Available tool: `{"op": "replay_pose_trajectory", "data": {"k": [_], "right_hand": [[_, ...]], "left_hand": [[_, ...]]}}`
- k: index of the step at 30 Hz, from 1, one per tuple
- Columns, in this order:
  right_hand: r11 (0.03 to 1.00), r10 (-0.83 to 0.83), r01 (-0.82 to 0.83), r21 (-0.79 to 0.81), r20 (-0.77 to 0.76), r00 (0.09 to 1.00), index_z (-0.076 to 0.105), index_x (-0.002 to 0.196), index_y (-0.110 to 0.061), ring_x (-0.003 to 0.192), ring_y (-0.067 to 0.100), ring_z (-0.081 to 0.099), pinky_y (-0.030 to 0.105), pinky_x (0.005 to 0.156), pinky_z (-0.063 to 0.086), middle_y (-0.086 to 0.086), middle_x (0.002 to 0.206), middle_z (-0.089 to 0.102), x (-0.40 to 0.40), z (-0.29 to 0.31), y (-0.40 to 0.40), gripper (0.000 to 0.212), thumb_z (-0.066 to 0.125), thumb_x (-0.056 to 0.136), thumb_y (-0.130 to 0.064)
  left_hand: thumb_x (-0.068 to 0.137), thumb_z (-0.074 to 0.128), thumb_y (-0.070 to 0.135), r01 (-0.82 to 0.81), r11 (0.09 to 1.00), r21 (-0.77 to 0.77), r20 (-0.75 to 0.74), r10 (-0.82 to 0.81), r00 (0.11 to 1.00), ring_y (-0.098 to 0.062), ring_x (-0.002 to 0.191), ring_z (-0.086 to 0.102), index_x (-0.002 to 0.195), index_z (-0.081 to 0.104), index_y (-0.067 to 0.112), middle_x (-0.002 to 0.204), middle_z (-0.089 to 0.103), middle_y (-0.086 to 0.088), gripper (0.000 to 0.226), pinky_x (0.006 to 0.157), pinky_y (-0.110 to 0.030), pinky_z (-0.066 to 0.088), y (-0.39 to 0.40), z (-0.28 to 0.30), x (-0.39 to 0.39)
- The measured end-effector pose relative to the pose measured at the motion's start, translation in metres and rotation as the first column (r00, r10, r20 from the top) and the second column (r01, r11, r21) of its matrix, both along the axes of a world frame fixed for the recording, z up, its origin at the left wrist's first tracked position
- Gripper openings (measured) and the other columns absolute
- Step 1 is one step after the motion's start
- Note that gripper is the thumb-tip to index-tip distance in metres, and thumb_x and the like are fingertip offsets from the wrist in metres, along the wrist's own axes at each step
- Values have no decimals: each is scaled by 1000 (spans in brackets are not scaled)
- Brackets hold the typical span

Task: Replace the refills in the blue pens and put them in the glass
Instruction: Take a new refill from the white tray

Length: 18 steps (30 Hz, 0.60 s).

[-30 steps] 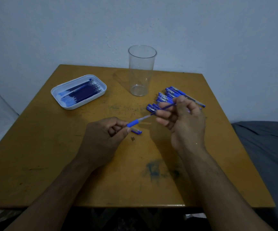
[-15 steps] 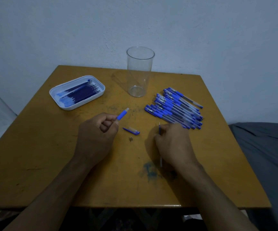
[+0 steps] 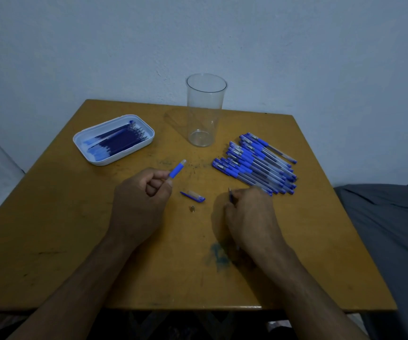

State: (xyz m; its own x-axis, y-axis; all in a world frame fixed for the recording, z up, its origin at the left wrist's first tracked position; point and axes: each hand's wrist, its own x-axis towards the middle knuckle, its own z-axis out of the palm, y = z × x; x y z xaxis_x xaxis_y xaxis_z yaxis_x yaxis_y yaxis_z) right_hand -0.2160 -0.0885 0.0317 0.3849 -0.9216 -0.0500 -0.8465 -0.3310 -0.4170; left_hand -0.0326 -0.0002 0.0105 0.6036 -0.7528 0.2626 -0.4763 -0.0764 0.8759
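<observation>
Left hand (image 3: pixel 140 200) pinches empty pen barrel (image 3: pixel 176 170), open end toward glass (image 3: pixel 205 110). Right hand (image 3: pixel 249 217) grips old refill (image 3: pixel 230 196), laying aside, likely.

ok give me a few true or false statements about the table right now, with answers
1. The clear plastic glass holds pens. False: it is empty.
2. The left hand holds a blue pen barrel. True.
3. The white tray of dark blue refills sits right of the glass. False: it sits left.
4. A blue pen cap lies on the wooden table between the hands. True.
5. The right hand is open. False: it pinches a thin refill.
</observation>
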Motion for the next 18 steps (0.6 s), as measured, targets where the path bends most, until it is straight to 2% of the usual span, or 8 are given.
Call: {"op": "replay_pose_trajectory", "data": {"k": [2, 5, 8, 10, 14, 18], "right_hand": [[997, 28, -27, -70, 8, 1000, 69, 93, -6, 86, 29, 64, 27, 65, 39, 15, 95, 64, 0, 2, 5, 18, 58, 97, -19], [996, 52, -50, -73, 33, 998, 69, 117, -18, 82, 8, 50, 17, 59, 32, 3, 107, 56, 13, 18, 6, 25, 58, 101, -34], [973, 189, -175, -150, 82, 979, 68, 124, -20, 89, 9, 53, 23, 72, 46, -1, 106, 58, 44, 31, 10, 30, 58, 101, -36], [949, 273, -249, -194, 104, 956, 68, 127, -21, 96, 13, 59, 29, 82, 52, 0, 111, 62, 75, 37, 6, 31, 59, 100, -34], [905, 397, -378, -196, 67, 915, 73, 118, -20, 93, 16, 64, 31, 81, 56, 3, 109, 70, 150, 39, -9, 25, 58, 98, -18], [850, 482, -484, -209, -66, 874, 73, 116, -15, 103, 23, 66, 28, 82, 48, 7, 113, 72, 213, 31, -16, 27, 56, 95, -9]], "left_hand": [[96, 66, 22, -13, 1000, -15, -49, 13, 999, -16, 70, 67, 106, 71, 25, 80, 72, 3, 12, 66, -29, 57, 0, 2, 4], [97, 65, 23, -99, 993, -61, -148, 89, 985, -17, 67, 67, 103, 70, 23, 80, 74, 3, 8, 64, -35, 57, 1, 8, 20], [98, 64, 22, -232, 967, -107, -214, 205, 955, -12, 68, 66, 106, 69, 17, 82, 74, 2, 11, 59, -26, 52, 7, 13, 46], [98, 63, 22, -309, 943, -127, -245, 272, 931, -11, 67, 66, 109, 68, 16, 83, 74, 1, 13, 58, -24, 51, 13, 16, 65], [100, 61, 22, -454, 880, -142, -349, 385, 854, -6, 61, 65, 109, 64, 17, 83, 74, -1, 11, 59, -25, 55, 28, 18, 99], [102, 57, 20, -551, 822, -142, -424, 452, 785, -11, 68, 70, 105, 62, 18, 85, 73, -3, 6, 67, -29, 58, 41, 16, 128]]}}
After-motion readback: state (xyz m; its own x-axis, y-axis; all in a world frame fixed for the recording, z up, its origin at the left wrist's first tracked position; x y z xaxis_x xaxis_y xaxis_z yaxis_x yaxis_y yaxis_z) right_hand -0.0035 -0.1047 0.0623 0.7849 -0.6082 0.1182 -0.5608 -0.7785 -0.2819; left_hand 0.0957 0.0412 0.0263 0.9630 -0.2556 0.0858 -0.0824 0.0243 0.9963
